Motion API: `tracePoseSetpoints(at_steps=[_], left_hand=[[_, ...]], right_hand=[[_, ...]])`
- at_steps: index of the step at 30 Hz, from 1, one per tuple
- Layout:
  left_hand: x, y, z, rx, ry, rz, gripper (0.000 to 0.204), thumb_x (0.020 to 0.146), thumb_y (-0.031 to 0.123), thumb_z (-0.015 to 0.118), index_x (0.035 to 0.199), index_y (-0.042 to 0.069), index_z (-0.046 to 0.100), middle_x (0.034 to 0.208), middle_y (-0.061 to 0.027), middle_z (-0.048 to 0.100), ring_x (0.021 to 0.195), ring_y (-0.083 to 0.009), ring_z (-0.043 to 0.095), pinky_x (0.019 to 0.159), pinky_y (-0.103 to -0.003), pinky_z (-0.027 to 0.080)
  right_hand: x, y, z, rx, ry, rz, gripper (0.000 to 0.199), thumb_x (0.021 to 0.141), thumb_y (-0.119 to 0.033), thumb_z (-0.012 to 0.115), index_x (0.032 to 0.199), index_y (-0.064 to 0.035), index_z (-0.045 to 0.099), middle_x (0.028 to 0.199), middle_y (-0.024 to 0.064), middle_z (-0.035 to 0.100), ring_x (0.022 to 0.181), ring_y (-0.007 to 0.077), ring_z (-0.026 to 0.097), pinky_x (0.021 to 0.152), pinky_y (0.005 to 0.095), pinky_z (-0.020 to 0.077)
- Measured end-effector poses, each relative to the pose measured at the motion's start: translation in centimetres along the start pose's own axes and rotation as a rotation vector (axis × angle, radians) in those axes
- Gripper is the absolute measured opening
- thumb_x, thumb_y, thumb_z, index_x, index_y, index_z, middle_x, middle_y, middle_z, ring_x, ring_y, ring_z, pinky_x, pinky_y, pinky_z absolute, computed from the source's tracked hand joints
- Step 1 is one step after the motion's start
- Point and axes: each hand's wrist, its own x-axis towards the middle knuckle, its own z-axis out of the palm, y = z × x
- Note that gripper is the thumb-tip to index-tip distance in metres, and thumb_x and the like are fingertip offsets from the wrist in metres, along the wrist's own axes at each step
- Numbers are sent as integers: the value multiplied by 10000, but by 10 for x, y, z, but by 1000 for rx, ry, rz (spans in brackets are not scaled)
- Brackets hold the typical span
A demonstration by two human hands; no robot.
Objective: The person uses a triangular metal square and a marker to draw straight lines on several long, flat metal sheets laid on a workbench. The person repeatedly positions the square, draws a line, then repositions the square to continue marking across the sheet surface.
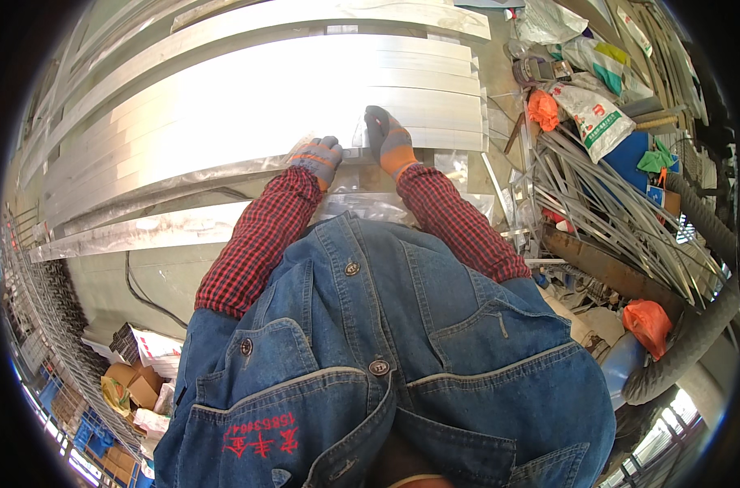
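Observation:
In front of me lies a row of long silver metal profiles [435,102], side by side, with strong glare over their middle. My left hand [318,158], in a grey and orange glove, is closed with curled fingers at the near edge of the row; what it holds is hidden. Just to its right, my right hand [388,140], gloved alike, has its fingers bent together at the same edge. Whatever they grip cannot be made out in the glare. Clear plastic film [366,205] lies just below the hands.
Another metal bar [142,230] runs across nearer to me on the left. On the right are a heap of thin metal strips [606,203], white sacks [593,118], an orange bag [646,325] and a thick grey hose [687,346]. Cardboard boxes [144,386] stand at lower left.

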Motion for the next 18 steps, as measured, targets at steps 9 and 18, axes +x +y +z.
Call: tracePoseSetpoints(at_steps=[9, 18], left_hand=[[1, 0, 2, 16, -12, -5, 295, 1058, 241, 619, 1311, 106, 690, 1458, -102, 631, 1327, -341, 625, 1119, -468, 524], [-1, 0, 2, 19, 16, 7, 291, 1053, 233, 623, 1307, 107, 690, 1439, -102, 634, 1310, -343, 632, 1108, -462, 528]], right_hand=[[4, -9, -2, -21, -10, -12, 337, 1097, -351, 595, 1349, -157, 708, 1198, 202, 772, 1073, 403, 743, 969, 471, 580], [5, -11, -4, -21, -27, -7, 334, 1100, -338, 588, 1333, -139, 720, 1218, 208, 767, 1106, 419, 735, 980, 472, 575]])
